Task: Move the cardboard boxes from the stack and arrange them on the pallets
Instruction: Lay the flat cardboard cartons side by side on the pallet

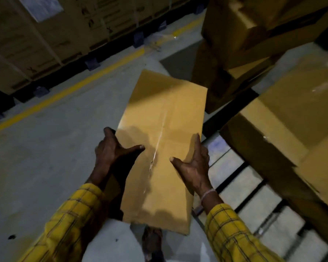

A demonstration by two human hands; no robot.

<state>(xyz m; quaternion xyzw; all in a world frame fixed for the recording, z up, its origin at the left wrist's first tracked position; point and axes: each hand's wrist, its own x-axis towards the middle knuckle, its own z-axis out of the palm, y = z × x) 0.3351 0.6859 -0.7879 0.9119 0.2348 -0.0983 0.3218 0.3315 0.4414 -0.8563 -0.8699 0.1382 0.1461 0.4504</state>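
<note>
Grey concrete floor (51,167) fills the left and centre of the frame, crossed by a yellow painted line (80,86) running from the left edge up toward the upper centre. Along the upper left, a wall of stacked tan cartons (51,31) with pale straps stands on dark pallets with blue feet (92,63); a pale label sheet (43,6) sits at the top left. At the right, large brown cardboard boxes (292,120) sit on a dark slatted pallet (254,188), whose slats show in the lower right; more brown boxes, tilted and blurred (254,25), stand in the upper right. In the centre, a long, narrow brown cardboard box (165,118) with a taped centre seam is held in the air above the floor, just left of the slatted pallet, its far end pointing up-frame. The left hand (110,150) grips the box's left edge, thumb spread across the top face, fingers wrapped over the side and mostly hidden. The right hand (193,165) presses the right edge, thumb laid on the top face, fingers straight along the side. Both forearms wear yellow plaid sleeves (74,214); a pale thread band (207,193) circles the right wrist. A foot (152,242) shows below the box at the bottom centre.
</note>
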